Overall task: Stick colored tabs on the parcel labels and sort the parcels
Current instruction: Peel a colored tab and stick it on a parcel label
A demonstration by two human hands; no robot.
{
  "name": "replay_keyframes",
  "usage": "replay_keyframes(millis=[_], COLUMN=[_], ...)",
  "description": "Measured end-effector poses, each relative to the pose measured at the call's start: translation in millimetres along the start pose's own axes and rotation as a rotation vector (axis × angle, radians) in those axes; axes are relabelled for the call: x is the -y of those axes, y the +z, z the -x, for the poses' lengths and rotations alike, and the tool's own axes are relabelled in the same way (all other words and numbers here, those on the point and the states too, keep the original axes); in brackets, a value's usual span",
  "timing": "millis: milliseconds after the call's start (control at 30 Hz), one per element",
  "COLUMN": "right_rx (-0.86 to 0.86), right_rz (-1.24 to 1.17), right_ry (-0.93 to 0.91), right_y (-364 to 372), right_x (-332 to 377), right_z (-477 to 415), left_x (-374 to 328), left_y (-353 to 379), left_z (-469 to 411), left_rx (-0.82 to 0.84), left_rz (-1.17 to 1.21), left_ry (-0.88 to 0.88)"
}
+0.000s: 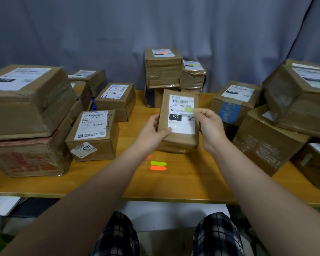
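Note:
A small brown parcel (179,141) with a white label (182,115) marked 102 stands tilted toward me at the table's middle. My left hand (154,130) grips its left edge, thumb on the label's lower corner. My right hand (209,124) pinches a green tab (189,110) against the label's right side, just under the number line. On the table below the parcel lie a green tab strip (158,163) and an orange one (157,168). Another orange tab (148,157) peeks out beside my left wrist.
Brown parcels crowd the wooden table (183,183): large stacked boxes at left (26,100), labelled parcels (94,133) left of centre, a stack at the back (163,69) with tabbed labels, and big boxes at right (266,139). A grey curtain hangs behind.

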State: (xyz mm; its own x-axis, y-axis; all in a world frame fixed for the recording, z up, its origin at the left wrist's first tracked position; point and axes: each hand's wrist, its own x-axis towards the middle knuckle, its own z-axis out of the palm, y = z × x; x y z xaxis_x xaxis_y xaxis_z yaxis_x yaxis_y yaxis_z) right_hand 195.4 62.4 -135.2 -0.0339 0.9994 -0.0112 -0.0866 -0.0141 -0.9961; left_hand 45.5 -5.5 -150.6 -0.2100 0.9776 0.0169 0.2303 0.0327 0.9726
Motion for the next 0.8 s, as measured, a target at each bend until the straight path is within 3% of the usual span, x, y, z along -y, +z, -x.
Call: replay_keyframes(millis=[133, 367, 800], right_rx=[0.069, 0.07, -0.123], right_rz=[0.019, 0.18, 0.459], right_ry=[-0.029, -0.173, -0.34], right_y=[-4.7, 6.2, 24.0], right_x=[6.0, 1.8, -13.0], right_z=[8.2, 14.7, -1.6], left_x=[6.3, 13.1, 15.5], left_y=[0.7, 0.0, -1.0], left_z=[6.0, 11.2, 10.5], left_rx=[0.032, 0.054, 0.061], left_rz=[0.026, -0.217, -0.28], left_ry=[0.127, 0.17, 0.192])
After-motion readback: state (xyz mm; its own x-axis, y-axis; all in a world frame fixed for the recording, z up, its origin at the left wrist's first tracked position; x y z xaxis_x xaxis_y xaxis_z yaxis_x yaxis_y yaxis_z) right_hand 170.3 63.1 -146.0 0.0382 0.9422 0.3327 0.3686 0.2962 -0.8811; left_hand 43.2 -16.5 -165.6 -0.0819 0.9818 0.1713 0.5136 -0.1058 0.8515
